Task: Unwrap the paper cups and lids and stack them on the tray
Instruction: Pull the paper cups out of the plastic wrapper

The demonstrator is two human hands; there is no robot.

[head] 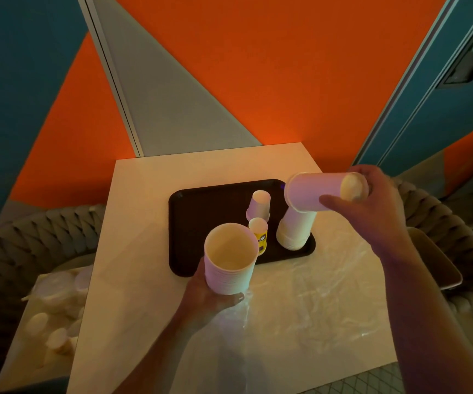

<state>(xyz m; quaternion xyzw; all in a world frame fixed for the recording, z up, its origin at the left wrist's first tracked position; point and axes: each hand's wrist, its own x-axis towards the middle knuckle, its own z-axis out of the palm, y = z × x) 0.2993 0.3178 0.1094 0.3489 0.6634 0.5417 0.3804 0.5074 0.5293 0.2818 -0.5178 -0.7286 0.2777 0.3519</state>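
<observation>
A dark tray (201,211) lies on the pale table (144,223). My left hand (209,302) holds an upright stack of white paper cups (229,260), mouth up, over the tray's near edge. My right hand (371,211) grips a single white cup (315,191) on its side, rim pointing left, just above an upside-down stack of white cups (295,231) at the tray's right end. Two smaller upside-down cup stacks stand mid-tray: a white one (259,204) and a yellow-printed one (259,231).
Crumpled clear plastic wrap (315,294) covers the table's near right part. A lower surface at the left holds wrapped lids and cups (56,294). Woven chair backs (30,245) flank the table on both sides. An orange wall stands behind.
</observation>
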